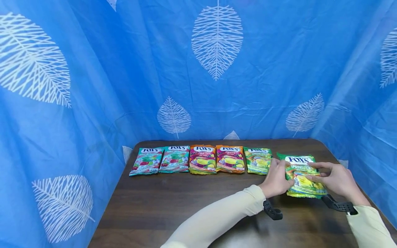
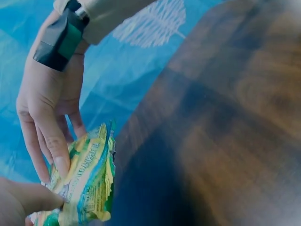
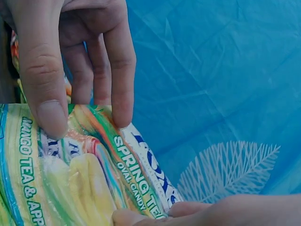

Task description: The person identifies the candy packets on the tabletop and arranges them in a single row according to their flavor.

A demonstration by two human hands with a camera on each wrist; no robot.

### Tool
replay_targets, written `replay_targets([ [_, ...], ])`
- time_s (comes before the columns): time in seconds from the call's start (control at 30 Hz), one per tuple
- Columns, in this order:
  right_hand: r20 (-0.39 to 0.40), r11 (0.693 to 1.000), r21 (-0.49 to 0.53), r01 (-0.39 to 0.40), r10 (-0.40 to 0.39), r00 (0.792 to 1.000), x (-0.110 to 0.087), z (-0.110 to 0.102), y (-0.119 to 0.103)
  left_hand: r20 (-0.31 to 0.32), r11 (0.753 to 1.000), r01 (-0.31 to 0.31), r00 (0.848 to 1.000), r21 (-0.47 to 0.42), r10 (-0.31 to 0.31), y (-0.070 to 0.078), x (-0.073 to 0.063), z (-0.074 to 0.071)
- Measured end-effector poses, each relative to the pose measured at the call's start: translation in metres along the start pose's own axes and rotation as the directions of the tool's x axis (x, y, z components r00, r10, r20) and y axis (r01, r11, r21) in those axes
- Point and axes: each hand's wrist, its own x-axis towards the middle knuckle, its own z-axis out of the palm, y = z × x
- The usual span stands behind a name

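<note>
A green and yellow FOX'S Spring Tea candy bag (image 1: 305, 187) is held between both hands at the right end of the table, tilted up above the wood. My left hand (image 1: 277, 179) pinches its left edge, thumb on the front. On the opposite side my right hand (image 1: 336, 177) grips the edge, thumb across the printed face. The right wrist view shows the bag (image 3: 89, 183) close up, with the left hand's fingers (image 3: 123, 89) over its upper edge. In the left wrist view the bag (image 2: 87, 176) appears side-on.
Along the table's (image 1: 173, 203) back edge lies a row: two teal Mint Blossom bags (image 1: 175, 158), two orange and purple Fruits bags (image 1: 230, 158), and one green and yellow bag (image 1: 258, 160) next to my left hand. Blue leaf-patterned cloth (image 1: 260, 103) hangs behind and at both sides.
</note>
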Motion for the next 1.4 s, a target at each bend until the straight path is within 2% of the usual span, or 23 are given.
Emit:
replay_targets([
  [0.07,-0.002,1.000,0.009,-0.001,0.001,1.000,0.004,-0.001,0.003,-0.028,1.000,-0.012,1.000,0.003,0.012,-0.011,0.014,0.016],
  [0.2,0.021,0.999,0.033,-0.011,0.011,1.000,0.014,0.001,0.010,-0.085,0.999,-0.027,0.996,0.023,0.028,-0.047,0.051,0.066],
  [0.23,0.023,0.999,0.037,-0.016,0.015,1.000,0.017,0.001,0.011,-0.086,1.000,-0.015,0.996,0.025,0.017,-0.055,0.059,0.076],
  [0.27,0.027,0.999,0.034,-0.015,0.014,1.000,0.020,0.001,0.012,-0.095,0.999,-0.010,0.995,0.030,0.013,-0.062,0.066,0.085],
  [0.33,0.036,0.999,0.032,-0.012,0.011,0.999,0.026,0.002,0.013,-0.111,1.000,0.000,0.994,0.028,0.003,-0.069,0.075,0.091],
  [0.37,0.040,0.999,0.032,-0.004,0.002,0.999,0.030,0.002,0.013,-0.102,0.999,0.018,0.995,0.034,-0.015,-0.064,0.073,0.082],
  [0.47,0.058,0.999,0.045,-0.008,0.005,0.998,0.041,0.005,0.012,-0.123,0.996,0.013,0.992,0.084,-0.002,-0.068,0.082,0.078],
  [0.57,0.060,0.998,0.064,-0.025,0.021,0.998,0.049,0.008,0.015,-0.116,0.993,0.028,0.993,0.118,-0.014,-0.062,0.086,0.071],
  [0.6,0.055,0.997,0.065,-0.032,0.029,0.998,0.051,0.008,0.016,-0.126,0.992,0.022,0.992,0.126,-0.006,-0.066,0.091,0.077],
  [0.73,0.040,0.997,0.064,-0.040,0.037,0.999,0.056,0.010,0.022,-0.079,0.994,0.079,0.994,0.070,-0.074,-0.042,0.080,0.055],
  [0.83,0.038,0.996,0.061,-0.057,0.055,0.998,0.060,0.015,0.025,-0.030,0.991,0.119,0.993,0.054,-0.117,-0.032,0.074,0.044],
  [0.93,0.050,0.993,0.074,-0.096,0.092,0.995,0.065,0.022,0.026,0.007,0.988,0.134,0.991,0.072,-0.135,-0.033,0.074,0.042],
  [1.07,0.045,0.987,0.081,-0.136,0.133,0.990,0.071,0.033,0.027,0.020,0.980,0.109,0.993,0.165,-0.113,-0.044,0.081,0.052],
  [1.23,0.052,0.984,0.096,-0.149,0.145,0.988,0.071,0.040,0.028,0.045,0.964,0.130,0.989,0.232,-0.144,-0.038,0.075,0.049],
  [1.3,0.050,0.984,0.095,-0.151,0.147,0.988,0.071,0.041,0.028,0.064,0.967,0.140,0.986,0.213,-0.156,-0.033,0.071,0.044],
  [1.4,0.026,0.984,0.079,-0.158,0.157,0.987,0.072,0.040,0.028,0.076,0.967,0.120,0.987,0.223,-0.140,-0.030,0.072,0.043],
])
